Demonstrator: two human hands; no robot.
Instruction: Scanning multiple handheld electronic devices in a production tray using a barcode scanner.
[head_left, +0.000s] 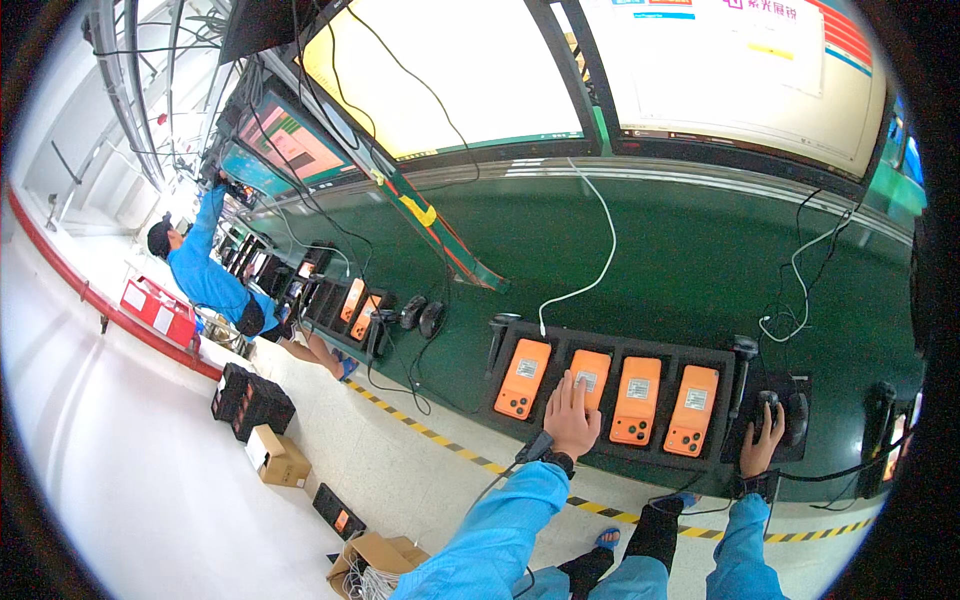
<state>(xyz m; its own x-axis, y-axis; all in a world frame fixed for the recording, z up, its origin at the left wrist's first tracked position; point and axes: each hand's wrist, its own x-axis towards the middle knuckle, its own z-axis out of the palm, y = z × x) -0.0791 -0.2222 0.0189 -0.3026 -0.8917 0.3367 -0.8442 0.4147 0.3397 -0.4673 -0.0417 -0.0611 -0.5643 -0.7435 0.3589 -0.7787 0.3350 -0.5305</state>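
Note:
Several orange phones lie back-up in a black tray (612, 456) on the green workbench. My left hand (572, 415) rests flat on the lower part of the second orange phone (590, 372), fingers spread. The first phone (523, 378) lies left of it, two more (638, 399) (692, 410) to its right. My right hand (763, 442) is closed around a black handheld scanner (768, 404) that rests on a black pad at the tray's right end. Both arms wear blue sleeves.
A white cable (596, 280) runs from the tray's back edge up the green bench. Another person in blue (205, 275) works at a station far left. Cardboard boxes (278, 456) and black crates (250, 402) stand on the floor. Yellow-black tape (440, 438) edges the bench.

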